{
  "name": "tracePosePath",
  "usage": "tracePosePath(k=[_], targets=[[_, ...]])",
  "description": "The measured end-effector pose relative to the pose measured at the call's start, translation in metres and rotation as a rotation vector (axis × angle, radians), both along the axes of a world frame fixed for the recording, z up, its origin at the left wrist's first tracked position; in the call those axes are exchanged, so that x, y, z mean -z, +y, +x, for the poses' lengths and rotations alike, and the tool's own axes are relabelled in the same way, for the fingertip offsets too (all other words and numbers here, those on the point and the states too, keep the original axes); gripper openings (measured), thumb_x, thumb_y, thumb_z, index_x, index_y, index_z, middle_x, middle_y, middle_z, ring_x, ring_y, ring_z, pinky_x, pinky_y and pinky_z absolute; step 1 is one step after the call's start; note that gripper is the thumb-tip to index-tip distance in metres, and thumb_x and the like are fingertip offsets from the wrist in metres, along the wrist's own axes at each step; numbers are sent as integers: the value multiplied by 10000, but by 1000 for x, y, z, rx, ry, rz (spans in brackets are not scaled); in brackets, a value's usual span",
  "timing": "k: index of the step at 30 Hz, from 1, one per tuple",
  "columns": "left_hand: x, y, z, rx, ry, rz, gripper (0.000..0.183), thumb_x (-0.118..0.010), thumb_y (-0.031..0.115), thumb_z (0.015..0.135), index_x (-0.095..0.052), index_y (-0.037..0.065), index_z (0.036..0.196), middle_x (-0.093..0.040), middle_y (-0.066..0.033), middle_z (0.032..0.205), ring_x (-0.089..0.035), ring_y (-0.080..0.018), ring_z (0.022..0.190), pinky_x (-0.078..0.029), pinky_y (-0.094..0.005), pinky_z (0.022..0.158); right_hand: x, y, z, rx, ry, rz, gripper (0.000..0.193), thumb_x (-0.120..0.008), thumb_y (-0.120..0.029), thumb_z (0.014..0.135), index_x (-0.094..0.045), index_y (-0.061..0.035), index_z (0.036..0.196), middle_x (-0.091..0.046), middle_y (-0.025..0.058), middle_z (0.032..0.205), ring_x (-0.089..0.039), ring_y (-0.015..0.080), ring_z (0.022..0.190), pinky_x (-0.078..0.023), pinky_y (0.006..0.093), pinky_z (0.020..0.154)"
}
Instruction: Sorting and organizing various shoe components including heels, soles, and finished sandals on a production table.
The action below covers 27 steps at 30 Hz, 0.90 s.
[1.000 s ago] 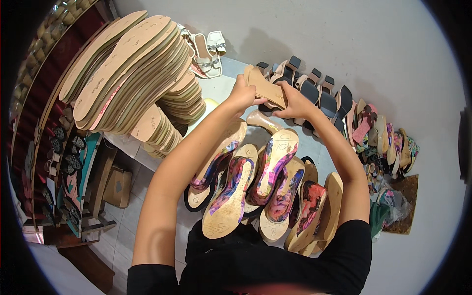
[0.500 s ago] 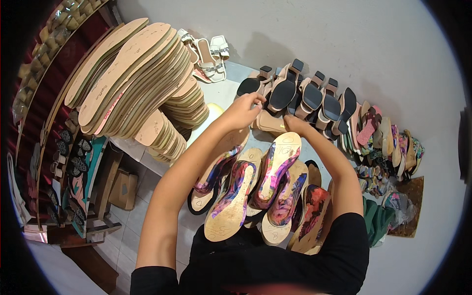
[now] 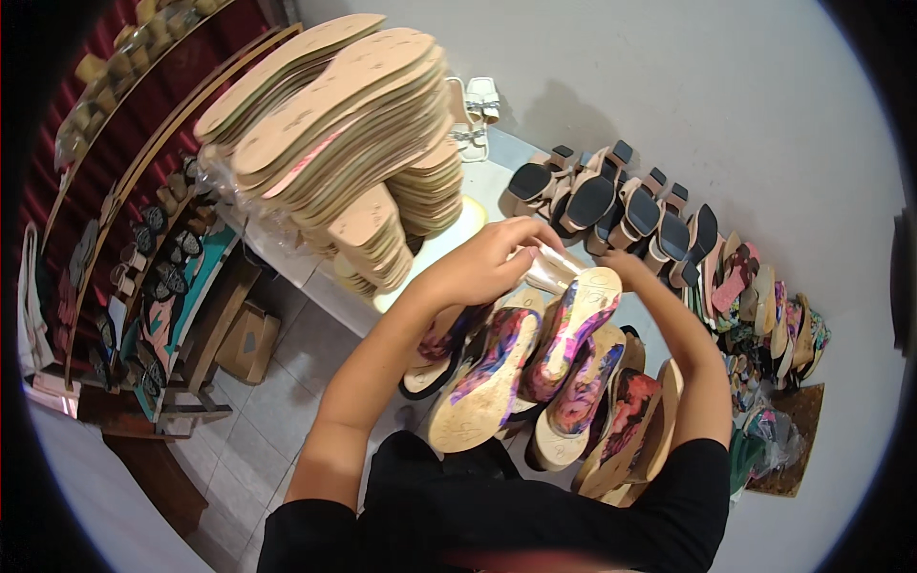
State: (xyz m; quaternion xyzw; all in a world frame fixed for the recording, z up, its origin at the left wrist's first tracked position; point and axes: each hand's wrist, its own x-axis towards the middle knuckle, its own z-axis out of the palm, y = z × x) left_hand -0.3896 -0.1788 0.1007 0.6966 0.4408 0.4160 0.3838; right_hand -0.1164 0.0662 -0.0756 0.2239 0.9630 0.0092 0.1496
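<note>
My left hand has its fingers closed on a shiny beige piece, whose exact kind I cannot make out. Just right of it is my right hand, its fingers mostly hidden behind an upturned wedge sole. Several wooden-soled wedges with flowered sides lie soles up between my forearms and my body. Beyond my hands, beige heeled sandals with black soles lie upside down in a row along the wall.
Tall stacks of beige insoles stand on the white table at left. White sandals sit behind them. More colourful footwear lines the right side. A rack of shoes and a cardboard box are at far left.
My left hand has come back from beside the black-soled sandals and now grips the shiny beige piece. The whole view has shifted, so most things appear further right.
</note>
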Motion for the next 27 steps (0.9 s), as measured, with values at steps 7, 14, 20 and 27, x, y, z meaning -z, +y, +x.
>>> tracePosePath(k=[7,14,20,27], targets=[[-8,-121,-74,63,-152,139,115,-413,-63,622,-487,10,574,-600,-105,820,-548,-192,844,-414,-289,759,-162,-73,-1,407,362,-16,339,-639,-166,661,-583,34,928,-601,191,781,-591,324,756,-459,365,667],[5,-251,-204,-208,-219,29,138,-471,-97,635,-479,18,557,-571,-89,816,-560,-214,864,-437,-306,771,-253,-225,-127,508,207,-91,243,-612,-169,698,-566,51,790,-579,203,667,-595,264,645,-435,370,562],[19,-285,-285,-456,-429,126,154,-534,-95,707,-463,29,647,-514,-39,805,-524,-109,778,-429,-246,727,-251,-354,-289,-22,229,-408,288,-605,-198,735,-563,25,912,-592,151,743,-589,277,712,-458,340,639],[49,-238,-332,-453,-597,169,151,-549,-84,723,-476,46,703,-512,-10,777,-500,-76,754,-405,-210,689,-214,-360,-470,-217,202,-470,333,-581,-275,744,-579,25,888,-600,187,764,-588,315,785,-460,381,703]])
